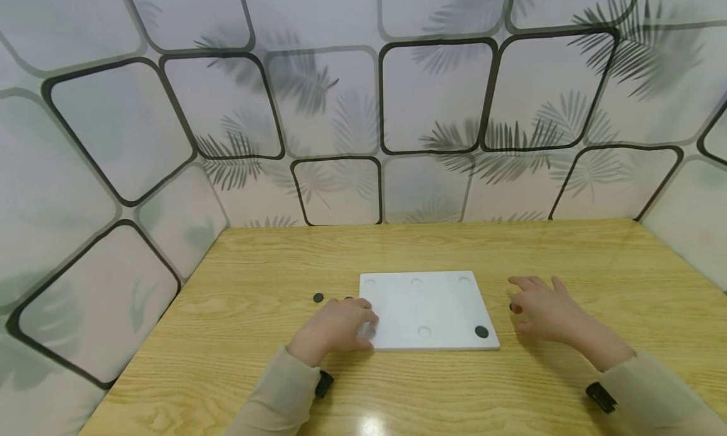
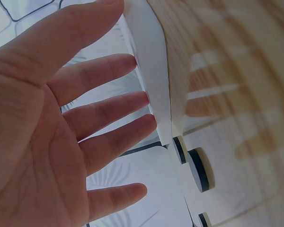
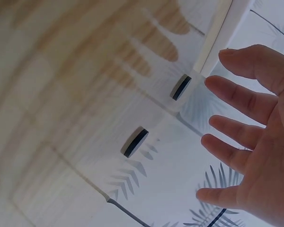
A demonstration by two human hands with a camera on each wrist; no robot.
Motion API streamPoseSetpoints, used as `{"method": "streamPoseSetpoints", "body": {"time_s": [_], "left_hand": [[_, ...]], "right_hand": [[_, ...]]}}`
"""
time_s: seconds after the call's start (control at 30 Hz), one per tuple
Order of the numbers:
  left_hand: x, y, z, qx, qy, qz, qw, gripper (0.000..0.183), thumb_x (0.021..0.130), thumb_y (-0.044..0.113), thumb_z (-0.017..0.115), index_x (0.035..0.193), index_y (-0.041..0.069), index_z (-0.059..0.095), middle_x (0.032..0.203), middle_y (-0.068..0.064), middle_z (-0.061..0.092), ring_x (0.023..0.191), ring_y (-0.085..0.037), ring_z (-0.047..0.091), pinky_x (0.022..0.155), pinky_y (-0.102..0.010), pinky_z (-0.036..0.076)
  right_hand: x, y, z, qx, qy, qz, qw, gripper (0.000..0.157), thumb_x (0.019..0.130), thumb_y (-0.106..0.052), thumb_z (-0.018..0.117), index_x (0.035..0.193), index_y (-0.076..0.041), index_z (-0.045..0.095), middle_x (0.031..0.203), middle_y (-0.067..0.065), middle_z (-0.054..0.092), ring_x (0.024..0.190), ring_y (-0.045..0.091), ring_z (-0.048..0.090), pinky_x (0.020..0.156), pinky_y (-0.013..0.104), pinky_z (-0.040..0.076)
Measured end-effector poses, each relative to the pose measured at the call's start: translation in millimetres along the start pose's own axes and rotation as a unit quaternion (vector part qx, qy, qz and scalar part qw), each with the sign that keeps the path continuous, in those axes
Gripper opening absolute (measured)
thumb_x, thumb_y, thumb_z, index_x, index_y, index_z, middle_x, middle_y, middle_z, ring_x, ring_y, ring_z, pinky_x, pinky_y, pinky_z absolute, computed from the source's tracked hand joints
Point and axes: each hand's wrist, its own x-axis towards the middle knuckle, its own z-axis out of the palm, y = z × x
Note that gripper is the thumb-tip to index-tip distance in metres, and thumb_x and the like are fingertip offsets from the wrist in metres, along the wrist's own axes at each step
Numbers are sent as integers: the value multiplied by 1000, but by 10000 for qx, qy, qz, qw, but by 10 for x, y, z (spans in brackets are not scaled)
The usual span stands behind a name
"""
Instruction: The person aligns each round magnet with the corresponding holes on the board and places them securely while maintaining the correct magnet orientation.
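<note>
Right hand (image 1: pixel 548 313) and left hand (image 1: pixel 337 325) both have their fingers spread, pinching nothing. Under them, a yellowish wood-grained surface (image 1: pixel 227 360) carries a flat white rectangular board (image 1: pixel 397 306), whose left end the left fingertips touch. One thin round black disc (image 1: pixel 481 332) sits at the board's near right corner; three black discs (image 2: pixel 204 172) lie to its left, two black discs (image 3: pixel 138 144) to its right, near the right hand. The step looks like a pick-up with the board steadied; next would come a thumb-and-finger pinch, then alignment with a bare round recess (image 1: pixel 424 331).
</note>
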Motion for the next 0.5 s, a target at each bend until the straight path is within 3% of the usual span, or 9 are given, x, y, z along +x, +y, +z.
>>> {"method": "streamPoseSetpoints", "body": {"time_s": [0.23, 0.5], "left_hand": [[-4, 1, -4, -15, -3, -16, 10000, 43, 73, 40, 69, 110, 20, 63, 118, -1, 53, 104, -20, 51, 82, -43, 42], [1, 0, -3, 5, 2, 24, 10000, 42, 73, 40, 69, 110, 19, 63, 118, -1, 53, 103, -20, 51, 82, -43, 42]], "right_hand": [[41, 16, 1, 1, 0, 50, 10000, 24, 64, -11, 68, 60, -21, 47, 117, 24, 48, 106, 43, 42, 78, 72, 21], [75, 21, -17, 50, -78, 114, 9999, 19, 65, -13, 69, 62, -20, 52, 118, 24, 47, 106, 44, 41, 79, 72, 20]]}}
